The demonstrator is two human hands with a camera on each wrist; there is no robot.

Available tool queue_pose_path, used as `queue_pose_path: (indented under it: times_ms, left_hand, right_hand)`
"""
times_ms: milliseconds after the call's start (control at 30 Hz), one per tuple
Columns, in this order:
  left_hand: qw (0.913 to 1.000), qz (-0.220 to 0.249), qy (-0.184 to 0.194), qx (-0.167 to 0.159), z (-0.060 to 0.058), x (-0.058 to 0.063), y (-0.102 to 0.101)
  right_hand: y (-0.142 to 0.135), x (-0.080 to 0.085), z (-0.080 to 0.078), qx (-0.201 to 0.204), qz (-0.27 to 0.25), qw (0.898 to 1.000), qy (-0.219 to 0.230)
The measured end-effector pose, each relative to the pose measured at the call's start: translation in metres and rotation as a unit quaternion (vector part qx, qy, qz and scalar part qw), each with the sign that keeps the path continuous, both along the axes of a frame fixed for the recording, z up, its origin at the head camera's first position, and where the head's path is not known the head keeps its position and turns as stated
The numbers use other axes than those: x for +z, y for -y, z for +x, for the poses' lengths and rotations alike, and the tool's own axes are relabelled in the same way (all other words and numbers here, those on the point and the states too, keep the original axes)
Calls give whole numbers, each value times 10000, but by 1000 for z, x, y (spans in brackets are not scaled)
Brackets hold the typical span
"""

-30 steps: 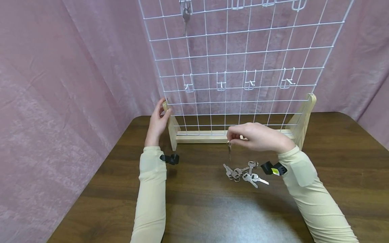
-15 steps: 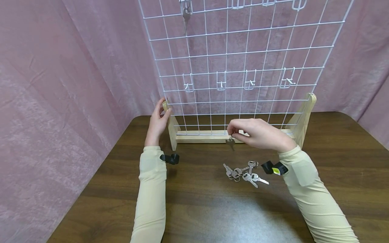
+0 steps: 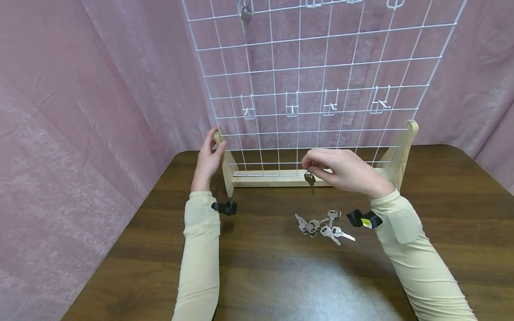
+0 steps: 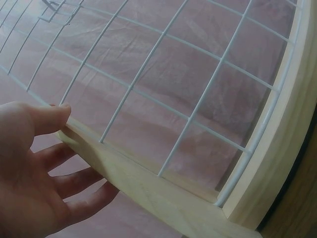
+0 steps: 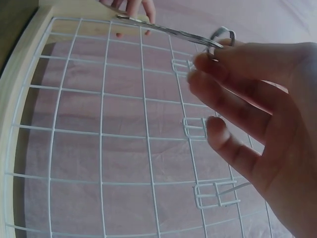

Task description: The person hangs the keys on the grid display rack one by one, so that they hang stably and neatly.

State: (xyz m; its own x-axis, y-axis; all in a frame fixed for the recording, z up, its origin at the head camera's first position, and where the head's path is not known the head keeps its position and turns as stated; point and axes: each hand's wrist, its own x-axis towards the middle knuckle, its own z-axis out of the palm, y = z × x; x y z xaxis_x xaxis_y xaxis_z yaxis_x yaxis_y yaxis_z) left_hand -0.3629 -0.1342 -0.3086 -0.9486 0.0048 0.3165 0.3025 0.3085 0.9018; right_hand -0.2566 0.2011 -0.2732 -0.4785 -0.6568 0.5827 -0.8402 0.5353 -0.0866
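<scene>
My right hand (image 3: pixel 341 171) pinches a metal key (image 3: pixel 309 179) by its ring between thumb and forefinger. The key hangs down in front of the rack's bottom rail. In the right wrist view the key (image 5: pixel 171 30) and its ring (image 5: pixel 227 34) show at the fingertips, the other fingers loosely bent. My left hand (image 3: pixel 207 160) holds the left wooden side post (image 3: pixel 225 165) of the white wire grid rack (image 3: pixel 299 91). In the left wrist view the thumb lies at the near side of that post (image 4: pixel 133 183) and the fingers pass behind it.
Several loose keys (image 3: pixel 321 226) lie in a pile on the brown table (image 3: pixel 261 267). White hooks (image 3: pixel 292 109) stand in a row across the grid, with more along the top. Another key (image 3: pixel 246 20) hangs at the upper left. A pink curtain (image 3: pixel 100 111) surrounds the table.
My right hand has risen a little with the key, away from the pile, and the key has swung round. My left hand stays on the post. The head view has tilted slightly down.
</scene>
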Motion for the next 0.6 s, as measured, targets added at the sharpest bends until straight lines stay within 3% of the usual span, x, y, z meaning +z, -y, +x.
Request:
queue_pose_path:
  times_ms: [67, 167, 467, 600]
  left_hand:
    - [10000, 9, -38, 13, -8, -7, 3]
    - [9999, -71, -33, 67, -8, -8, 3]
    - [9998, -166, 66, 49, 16, 15, -6]
    - [9999, -122, -17, 52, 6, 5, -2]
  right_hand:
    - [0, 1, 0, -94, -137, 9998, -55]
    - [0, 2, -1, -165, -358, 9991, -171]
    - [1, 2, -2, -137, -646, 9973, -304]
    - [2, 2, -1, -209, -805, 9960, -323]
